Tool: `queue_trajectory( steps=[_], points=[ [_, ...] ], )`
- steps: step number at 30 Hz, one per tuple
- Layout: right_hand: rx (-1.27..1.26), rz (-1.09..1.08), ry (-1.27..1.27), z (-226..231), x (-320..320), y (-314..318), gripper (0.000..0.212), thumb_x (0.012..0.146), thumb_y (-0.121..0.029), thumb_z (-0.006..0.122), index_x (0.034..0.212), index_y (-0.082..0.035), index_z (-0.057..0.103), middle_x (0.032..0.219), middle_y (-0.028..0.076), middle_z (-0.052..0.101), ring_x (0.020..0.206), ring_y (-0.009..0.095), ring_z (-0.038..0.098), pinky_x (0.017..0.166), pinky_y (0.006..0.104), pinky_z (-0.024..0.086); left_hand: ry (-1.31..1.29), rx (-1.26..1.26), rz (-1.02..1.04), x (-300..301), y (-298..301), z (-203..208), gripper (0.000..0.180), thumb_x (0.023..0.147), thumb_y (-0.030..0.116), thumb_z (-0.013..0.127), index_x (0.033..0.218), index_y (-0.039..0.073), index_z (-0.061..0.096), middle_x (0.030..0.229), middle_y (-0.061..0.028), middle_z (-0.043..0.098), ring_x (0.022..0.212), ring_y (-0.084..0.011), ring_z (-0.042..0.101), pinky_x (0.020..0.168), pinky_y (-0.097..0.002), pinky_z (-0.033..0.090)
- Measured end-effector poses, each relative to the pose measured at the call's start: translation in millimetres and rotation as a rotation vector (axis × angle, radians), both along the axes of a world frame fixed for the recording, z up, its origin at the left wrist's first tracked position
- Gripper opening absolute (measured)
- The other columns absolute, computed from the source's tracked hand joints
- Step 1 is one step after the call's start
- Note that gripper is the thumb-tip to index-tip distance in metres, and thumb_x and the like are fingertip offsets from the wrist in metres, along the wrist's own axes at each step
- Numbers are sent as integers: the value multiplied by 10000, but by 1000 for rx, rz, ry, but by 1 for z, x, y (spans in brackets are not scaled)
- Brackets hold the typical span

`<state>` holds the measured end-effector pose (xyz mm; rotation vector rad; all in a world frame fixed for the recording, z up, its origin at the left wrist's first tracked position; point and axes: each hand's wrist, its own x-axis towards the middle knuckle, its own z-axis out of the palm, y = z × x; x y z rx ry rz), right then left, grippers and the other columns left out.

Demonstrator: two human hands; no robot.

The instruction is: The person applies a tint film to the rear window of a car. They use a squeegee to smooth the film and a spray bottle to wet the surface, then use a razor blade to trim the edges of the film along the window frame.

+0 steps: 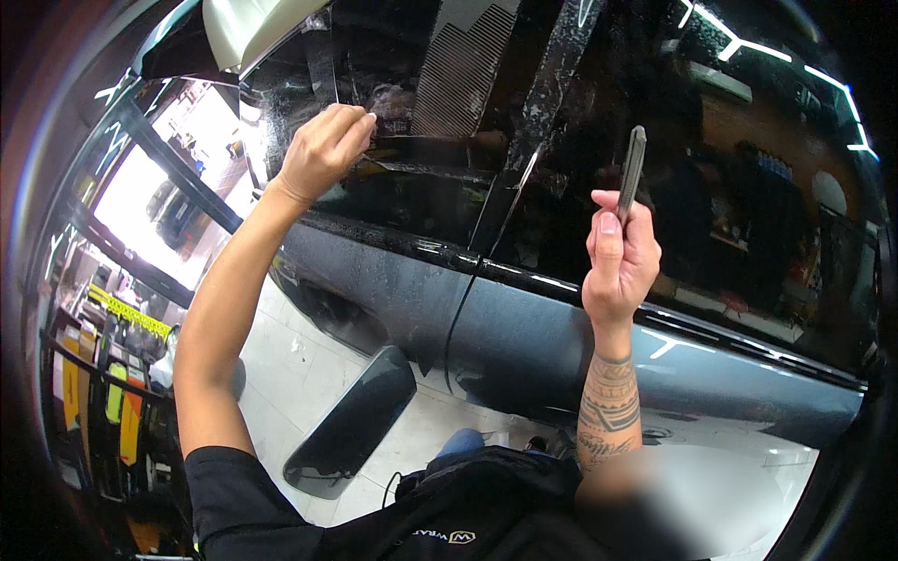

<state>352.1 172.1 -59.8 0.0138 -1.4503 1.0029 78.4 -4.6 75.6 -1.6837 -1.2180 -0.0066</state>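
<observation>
My left hand (329, 150) is closed in a pinch at the wet dark side window (430, 192) of a car, seemingly on the edge of a thin film (388, 103). The film looks creased and shiny beside the fingertips, and its pinched edge is hidden by them. To the right, my right hand (619, 257) is wrapped round a slim grey utility knife (631, 168). The knife points upward in front of the rear window (730, 206), apart from the left hand. Whether its blade is out, I cannot tell.
Grey-blue car doors (374, 271) with a vertical seam run below the windows. A dark oblong panel (351, 425) is below the doors, over the white tiled floor (281, 327). The pale mirror housing (248, 33) juts out at upper left. Shelves with boxes (103, 402) stand at far left.
</observation>
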Motion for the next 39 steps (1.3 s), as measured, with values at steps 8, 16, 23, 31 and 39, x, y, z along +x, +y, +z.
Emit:
queue_trajectory(
  steps=[8,16,23,31,39],
  points=[
    [-54,0,9,12,0,-9,176,969,-108,484,1050,-1,598,624,-49,434,522,16,338,469,198,262,161,39,-47,-1,4,4,167,647,80,672,785,9,613,756,-45,536,686,-189,547,556,-321,398],
    [617,-362,-282,64,-42,-51,215,696,-36,597,907,-29,636,688,54,527,591,199,535,535,308,439,-137,-116,-179,-12,13,16,165,649,23,638,767,17,524,754,-94,503,720,-256,552,637,-345,493],
    [977,-619,-518,90,-110,-58,400,699,-154,666,1079,-32,640,766,54,620,740,213,604,658,346,491,-227,-97,-282,-20,7,18,146,691,-1,637,794,14,535,779,-98,525,720,-250,567,616,-333,507],
    [1103,-698,-529,90,-117,-54,392,740,-177,641,1106,-37,634,764,38,617,741,197,604,648,330,483,88,-14,-357,-25,4,14,144,688,22,647,823,-10,605,799,-60,555,730,-193,575,588,-305,502],
    [1102,-704,-511,89,-125,-58,311,821,-191,564,1081,-49,661,717,39,615,706,189,608,615,325,467,141,2,-259,-19,3,17,119,656,79,635,736,38,556,741,-45,501,696,-176,552,550,-290,451]
  ],
)
